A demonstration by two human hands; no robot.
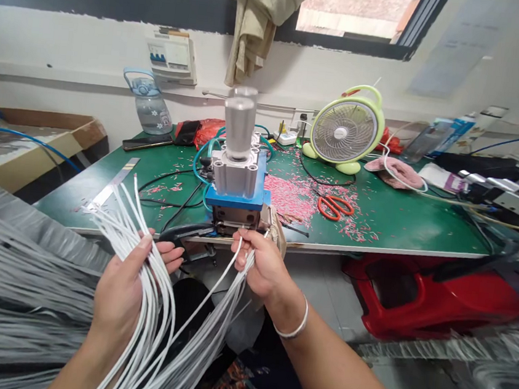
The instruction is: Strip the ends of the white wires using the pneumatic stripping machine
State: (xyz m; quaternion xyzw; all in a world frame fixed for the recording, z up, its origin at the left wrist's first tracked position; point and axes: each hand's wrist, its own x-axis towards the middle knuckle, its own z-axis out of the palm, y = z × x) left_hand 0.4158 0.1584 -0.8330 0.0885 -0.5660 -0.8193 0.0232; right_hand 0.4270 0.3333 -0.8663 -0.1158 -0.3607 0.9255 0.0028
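Note:
A bundle of white cables (152, 282) lies across the palm of my left hand (121, 294), the thumb over it and the other fingers stretched out beneath. The cable ends fan out up and to the left. My right hand (259, 262) is closed round more white cables (223, 314). Between its thumb and index finger it pinches one white cable (232, 263), whose tip is at the front of a pneumatic press (235, 179) with a blue plate. Whether that tip sits inside the press opening I cannot tell.
Pink-and-white clippings (289, 197) and red-handled scissors (335, 207) lie on the green table (405, 216). Behind are a green fan (344, 132) and a water bottle (152, 109). Grey cable bundles (16, 255) hang at left; a red stool (434, 299) stands at right.

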